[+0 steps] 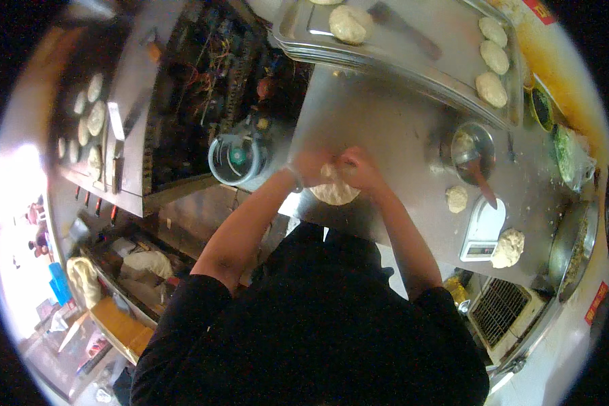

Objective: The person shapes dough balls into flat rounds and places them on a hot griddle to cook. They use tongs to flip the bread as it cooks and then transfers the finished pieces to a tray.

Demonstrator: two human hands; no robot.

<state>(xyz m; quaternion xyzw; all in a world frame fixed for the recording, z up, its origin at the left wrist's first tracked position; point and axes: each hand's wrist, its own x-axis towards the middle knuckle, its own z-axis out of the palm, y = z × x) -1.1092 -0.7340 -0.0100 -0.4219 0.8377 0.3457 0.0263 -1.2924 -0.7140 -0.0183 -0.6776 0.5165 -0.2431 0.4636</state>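
Observation:
A flattened round of pale dough (335, 194) lies near the front edge of the steel worktop (385, 132). At its far side, my left hand (315, 165) and my right hand (358, 168) meet, with fingers bent over and gripping the dough. The fingertips are blurred and the part of the dough under them is hidden. To the right rests a small dough lump (457, 199). Beside it stands a white digital scale (484, 223), and a larger dough piece (508, 247) touches the scale's edge.
A metal bowl (457, 152) holds a spatula with a reddish handle (482, 185). Stacked metal trays (330, 53) bearing dough balls stand at the back. Left are a clear round container (233, 178) and a board with flat dough pieces (96, 118). A large pan (563, 254) sits far right.

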